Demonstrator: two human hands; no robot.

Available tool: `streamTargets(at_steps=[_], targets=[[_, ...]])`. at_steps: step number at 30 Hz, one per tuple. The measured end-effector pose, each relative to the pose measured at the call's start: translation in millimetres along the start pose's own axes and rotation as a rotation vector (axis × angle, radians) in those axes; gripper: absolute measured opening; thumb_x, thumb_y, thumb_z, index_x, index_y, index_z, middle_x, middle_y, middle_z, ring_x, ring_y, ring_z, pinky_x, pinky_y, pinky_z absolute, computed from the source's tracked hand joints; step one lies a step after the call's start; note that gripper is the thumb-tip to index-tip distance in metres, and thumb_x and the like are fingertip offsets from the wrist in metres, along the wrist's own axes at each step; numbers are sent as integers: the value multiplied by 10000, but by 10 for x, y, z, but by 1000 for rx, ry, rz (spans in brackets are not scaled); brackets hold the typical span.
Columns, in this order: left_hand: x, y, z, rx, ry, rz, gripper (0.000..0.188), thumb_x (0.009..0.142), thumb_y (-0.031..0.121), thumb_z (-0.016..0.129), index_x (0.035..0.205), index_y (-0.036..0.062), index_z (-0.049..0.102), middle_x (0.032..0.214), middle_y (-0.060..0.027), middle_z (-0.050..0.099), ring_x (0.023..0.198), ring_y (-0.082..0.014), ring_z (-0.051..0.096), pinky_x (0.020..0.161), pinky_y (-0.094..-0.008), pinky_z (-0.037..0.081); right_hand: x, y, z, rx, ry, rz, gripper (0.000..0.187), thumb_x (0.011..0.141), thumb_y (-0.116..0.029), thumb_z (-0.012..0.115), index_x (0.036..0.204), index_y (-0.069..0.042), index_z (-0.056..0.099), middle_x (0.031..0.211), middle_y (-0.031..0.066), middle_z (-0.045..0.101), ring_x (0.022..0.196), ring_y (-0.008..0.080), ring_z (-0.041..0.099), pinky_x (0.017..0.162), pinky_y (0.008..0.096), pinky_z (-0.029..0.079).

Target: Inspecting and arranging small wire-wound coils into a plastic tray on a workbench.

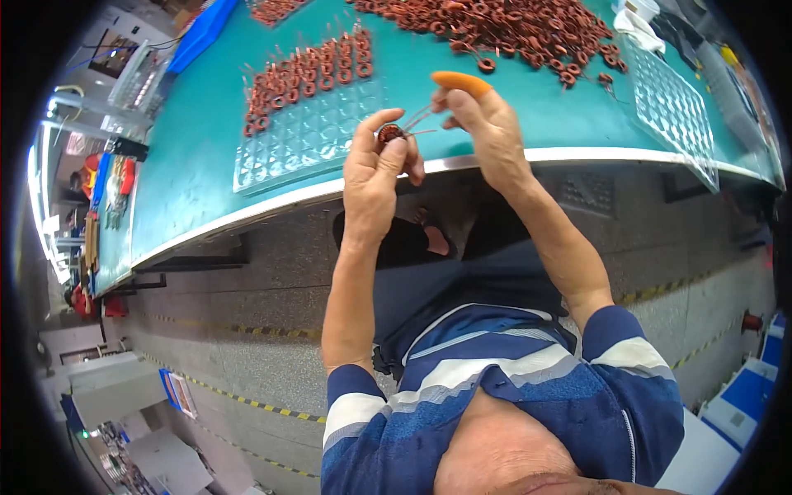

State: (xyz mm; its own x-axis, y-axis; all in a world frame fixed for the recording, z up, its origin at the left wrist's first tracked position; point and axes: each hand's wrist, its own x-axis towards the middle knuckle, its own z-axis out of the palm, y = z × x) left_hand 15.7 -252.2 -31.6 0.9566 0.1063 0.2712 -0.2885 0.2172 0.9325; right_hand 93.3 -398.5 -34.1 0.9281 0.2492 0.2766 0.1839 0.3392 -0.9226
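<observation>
My left hand [374, 169] pinches a small ring-shaped wire coil [390, 133] between thumb and fingers, above the table's near edge. Copper-coloured wire leads [419, 117] stick out from the coil to the right. At the end of one lead, the thumb and fingers of my right hand [487, 128] are closed together. An orange finger cot [460, 82] covers my right index finger, which points left. Just beyond my left hand lies a clear plastic tray [289, 157] with round pockets; several similar coils [309, 74] stand in rows in its far part.
A large heap of loose coils [503, 33] covers the far middle of the green table [190, 157]. Another clear pocketed tray [672, 107] lies at the right, overhanging the edge. A white cloth [639, 31] sits at the far right, a blue bin [202, 33] at the far left.
</observation>
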Motion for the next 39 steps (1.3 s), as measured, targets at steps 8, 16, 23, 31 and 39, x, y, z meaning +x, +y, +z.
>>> streamTargets(at_steps=[8, 16, 23, 31, 39], targets=[[-26, -48, 18, 45, -19, 61, 307, 973, 105, 526, 1263, 21, 476, 776, -45, 555, 674, -104, 548, 605, -231, 470, -164, 125, -11, -56, -226, 153, 343, 940, -323, 605, 1039, -3, 679, 830, 36, 674, 743, 72, 599, 630, 213, 478], [-154, 13, 42, 558, 172, 281, 228, 911, 39, 600, 1134, 17, 554, 710, -42, 576, 588, -89, 540, 536, -235, 444, -246, -129, 131, -167, -89, -57, 257, 920, -199, 631, 872, 44, 700, 658, 51, 644, 574, 89, 574, 523, 235, 474], [-228, 72, -54, 99, 48, 20, 185, 944, 98, 573, 1099, -1, 553, 676, -25, 560, 543, -94, 547, 497, -223, 433, -219, -130, 184, -218, 50, -118, 299, 905, -268, 661, 923, 29, 688, 642, 15, 598, 564, 71, 539, 522, 209, 448], [-216, 90, -182, 429, -146, 64, 335, 970, 288, 550, 1151, 7, 528, 693, -21, 536, 566, -89, 532, 506, -215, 425, -197, -165, 56, -106, -258, 268, 260, 923, -244, 638, 913, 12, 683, 625, 4, 583, 511, 56, 507, 457, 188, 389], [-392, 32, 8, -26, 26, 26, 245, 987, 225, 518, 1114, 15, 509, 650, -18, 454, 515, -96, 439, 472, -213, 370, -330, -195, 120, -131, -278, 15, 196, 888, -170, 683, 924, 22, 680, 702, 13, 626, 596, 62, 559, 534, 193, 452]])
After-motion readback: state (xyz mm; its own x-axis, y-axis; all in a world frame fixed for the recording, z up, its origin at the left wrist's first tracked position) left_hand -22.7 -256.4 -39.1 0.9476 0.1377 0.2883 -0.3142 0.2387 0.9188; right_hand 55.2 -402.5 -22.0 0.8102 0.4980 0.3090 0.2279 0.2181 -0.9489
